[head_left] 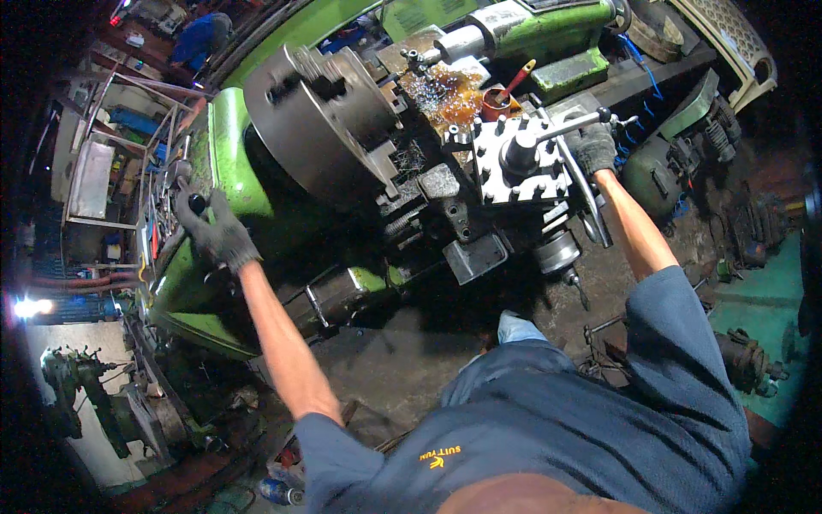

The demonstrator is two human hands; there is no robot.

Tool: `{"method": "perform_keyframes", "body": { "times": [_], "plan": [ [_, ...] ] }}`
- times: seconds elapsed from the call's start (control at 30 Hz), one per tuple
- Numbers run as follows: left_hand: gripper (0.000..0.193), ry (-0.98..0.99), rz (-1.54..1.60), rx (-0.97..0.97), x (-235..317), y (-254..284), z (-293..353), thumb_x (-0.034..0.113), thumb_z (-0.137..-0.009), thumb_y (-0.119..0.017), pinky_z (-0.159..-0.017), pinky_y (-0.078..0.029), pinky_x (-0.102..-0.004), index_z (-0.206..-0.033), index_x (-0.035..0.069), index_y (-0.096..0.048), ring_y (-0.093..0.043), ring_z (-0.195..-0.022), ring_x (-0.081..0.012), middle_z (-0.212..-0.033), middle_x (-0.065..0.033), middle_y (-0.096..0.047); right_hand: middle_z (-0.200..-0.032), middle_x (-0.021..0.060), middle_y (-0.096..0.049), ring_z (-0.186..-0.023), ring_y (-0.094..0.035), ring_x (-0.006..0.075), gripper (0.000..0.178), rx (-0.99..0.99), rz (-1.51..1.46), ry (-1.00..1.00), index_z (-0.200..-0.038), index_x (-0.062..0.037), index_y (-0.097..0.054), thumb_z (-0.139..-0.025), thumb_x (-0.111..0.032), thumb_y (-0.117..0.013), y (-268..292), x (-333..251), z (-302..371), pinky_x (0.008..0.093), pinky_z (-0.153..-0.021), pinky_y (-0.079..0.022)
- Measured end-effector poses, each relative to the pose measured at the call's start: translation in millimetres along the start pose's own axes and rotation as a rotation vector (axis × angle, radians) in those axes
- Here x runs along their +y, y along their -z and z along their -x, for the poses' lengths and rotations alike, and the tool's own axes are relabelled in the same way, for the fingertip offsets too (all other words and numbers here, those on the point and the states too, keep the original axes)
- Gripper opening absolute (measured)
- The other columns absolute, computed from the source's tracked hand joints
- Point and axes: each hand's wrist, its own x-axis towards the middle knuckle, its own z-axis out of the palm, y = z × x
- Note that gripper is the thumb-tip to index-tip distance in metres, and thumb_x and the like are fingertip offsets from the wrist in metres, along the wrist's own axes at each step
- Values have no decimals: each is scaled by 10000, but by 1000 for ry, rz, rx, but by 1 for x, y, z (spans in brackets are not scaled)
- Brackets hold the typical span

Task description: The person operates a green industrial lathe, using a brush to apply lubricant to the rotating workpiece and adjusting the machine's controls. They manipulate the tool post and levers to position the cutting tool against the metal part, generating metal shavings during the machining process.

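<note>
My left hand [216,231], in a dark grey work glove, reaches over the green headstock [235,158] of a lathe. Its fingers close about the black knob [197,204] of a control lever. My right hand [591,144], gloved alike, is at the far right side of the square tool post [497,171]. Its fingers curl over a part that I cannot make out, partly behind the tool post's metal lever [565,128]. Between my hands stands the large steel chuck [295,128], its jaws toward the tool post. It shows no motion blur.
A red pot [495,104] with a brush stands behind the tool post, beside brown oily fluid [454,94]. The green tailstock [556,38] is at the far right. Metal shavings [411,158] lie under the chuck. A metal rack [94,171] stands at left.
</note>
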Motion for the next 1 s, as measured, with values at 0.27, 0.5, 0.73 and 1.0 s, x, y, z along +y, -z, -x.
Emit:
{"method": "perform_keyframes", "body": {
  "times": [0.27,0.5,0.73,1.0],
  "plan": [
    [353,509,-108,-347,27,39,314,172,-903,-661,-919,-484,-373,-1204,-5,-610,-600,-1032,-257,-1170,-129,-647,-976,142,-667,-911,-634,352,194,-153,58,-36,-995,-115,-675,-881,-232,-570,-17,13,-3,443,-774,-489],
    [459,1824,302,-217,-35,31,437,434,-955,-580,-965,-462,-465,-1174,32,-613,-572,-1110,-305,-1179,-169,-631,-1011,125,-642,-948,-607,335,160,-156,28,19,-920,-89,-641,-904,-211,-538,-17,13,-2,419,-797,-474],
    [378,2107,892,-313,-53,-13,412,460,-955,-545,-564,-501,-336,-929,85,-590,-567,-623,-234,-693,-78,-574,-976,107,-651,-941,-620,333,180,-143,34,36,-909,-96,-644,-926,-242,-540,-5,-1,-1,423,-788,-484],
    [263,2027,699,-449,-95,-13,406,272,-842,-645,-386,-301,-295,-666,135,-504,-436,-438,-182,-585,-56,-509,-964,120,-665,-903,-638,335,202,-110,0,3,-960,-96,-670,-934,-263,-559,-11,5,1,422,-773,-497]
  ]
}}
